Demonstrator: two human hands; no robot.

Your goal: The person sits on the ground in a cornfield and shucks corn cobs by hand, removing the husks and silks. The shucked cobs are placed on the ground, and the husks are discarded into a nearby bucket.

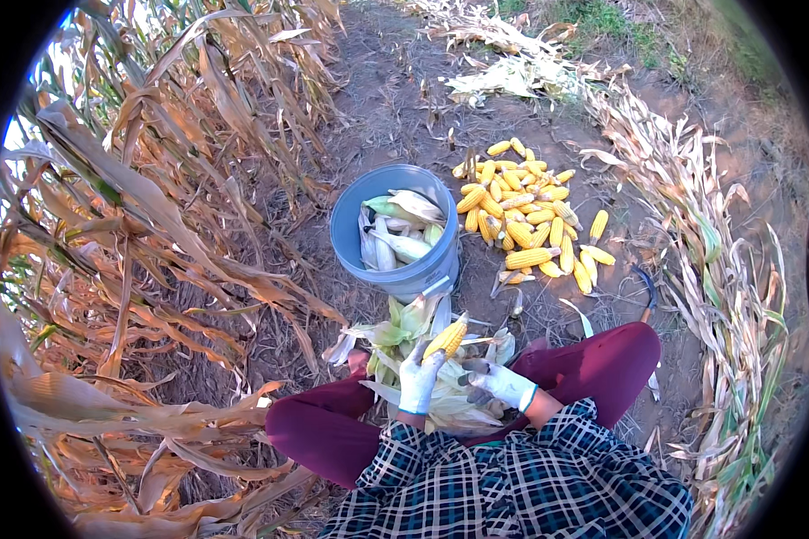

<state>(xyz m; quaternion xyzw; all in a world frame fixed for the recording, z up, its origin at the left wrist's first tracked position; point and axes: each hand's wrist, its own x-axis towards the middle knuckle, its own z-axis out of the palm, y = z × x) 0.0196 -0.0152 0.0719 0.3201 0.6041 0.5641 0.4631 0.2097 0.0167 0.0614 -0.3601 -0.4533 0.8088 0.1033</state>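
Note:
My left hand (419, 378), in a white work glove, grips a bare yellow corn cob (447, 337) that points up and to the right. To its right, my right hand (500, 385), gloved too, holds nothing that I can see, its fingers apart over the husks. Loose pale green corn husks (404, 326) lie between my legs, beneath both hands. Just beyond them stands a blue-grey plastic bucket (414, 280) with several unhusked ears of corn (404, 246) inside. A heap of husked yellow cobs (522, 202) lies on the soil right of the bucket.
Dry standing corn stalks (195, 222) crowd the left side. A long band of dry stalks and husks (704, 222) curves along the right. Near my right knee lies a sickle (647, 290) with a dark curved blade. Short stubble (452, 138) sticks up behind the heap.

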